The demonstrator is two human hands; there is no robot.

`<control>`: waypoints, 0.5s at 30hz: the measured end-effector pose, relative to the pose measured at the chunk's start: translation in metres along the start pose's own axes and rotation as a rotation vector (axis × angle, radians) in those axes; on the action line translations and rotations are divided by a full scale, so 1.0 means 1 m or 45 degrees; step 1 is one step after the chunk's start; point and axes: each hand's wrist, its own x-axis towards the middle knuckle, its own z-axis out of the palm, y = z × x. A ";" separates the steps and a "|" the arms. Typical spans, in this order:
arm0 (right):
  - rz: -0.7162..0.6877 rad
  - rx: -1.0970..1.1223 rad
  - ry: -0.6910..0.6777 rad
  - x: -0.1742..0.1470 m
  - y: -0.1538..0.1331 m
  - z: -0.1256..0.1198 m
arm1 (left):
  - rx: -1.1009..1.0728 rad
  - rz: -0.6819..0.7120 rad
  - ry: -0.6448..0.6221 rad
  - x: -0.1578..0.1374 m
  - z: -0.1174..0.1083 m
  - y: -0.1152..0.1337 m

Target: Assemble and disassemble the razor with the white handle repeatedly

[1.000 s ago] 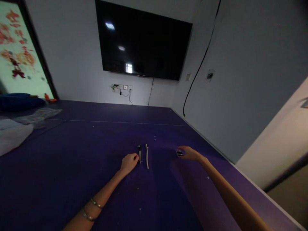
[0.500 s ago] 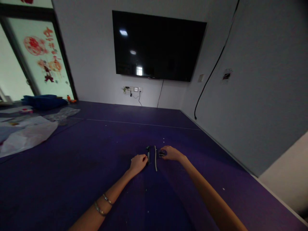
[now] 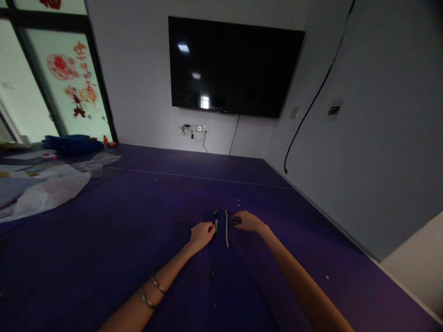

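Observation:
On the purple surface [image 3: 166, 258], my left hand [image 3: 202, 235] is closed, its fingertips at a thin dark, upright-looking piece [image 3: 216, 224] with a pale strip along it. My right hand [image 3: 247, 222] is closed around a small dark object [image 3: 236, 221], whose kind is too small to make out. Between the two hands lies a slim grey, slightly curved strip [image 3: 227, 230], touched by neither hand. Two bracelets [image 3: 148, 295] circle my left forearm.
White and clear plastic sheets [image 3: 55, 189] spread at the left, with a dark blue cloth bundle [image 3: 74, 144] and an orange item [image 3: 108, 142] behind. Small white bits [image 3: 238, 202] dot the surface. A black cable [image 3: 308, 110] hangs along the right wall; a television [image 3: 235, 67] is mounted ahead.
The whole view has shifted slightly, so the scene sits a little further right. Both hands keep nearly the same places beside the grey strip, with the same dark objects.

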 end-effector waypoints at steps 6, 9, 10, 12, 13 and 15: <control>-0.039 -0.007 0.008 0.001 0.001 0.001 | -0.016 -0.023 -0.017 -0.001 -0.003 0.002; -0.042 0.005 0.005 0.000 0.000 0.001 | -0.020 -0.020 -0.019 -0.002 -0.004 0.003; -0.045 0.010 0.003 0.000 -0.001 0.000 | -0.016 -0.019 -0.020 -0.002 -0.005 0.003; -0.051 0.018 -0.001 -0.001 -0.001 -0.001 | -0.013 -0.022 -0.023 -0.002 -0.005 0.003; -0.052 0.021 -0.002 -0.001 -0.002 -0.001 | -0.016 -0.025 -0.025 -0.003 -0.006 0.004; -0.047 0.031 -0.004 -0.002 -0.003 -0.002 | -0.022 -0.026 -0.021 -0.003 -0.006 0.004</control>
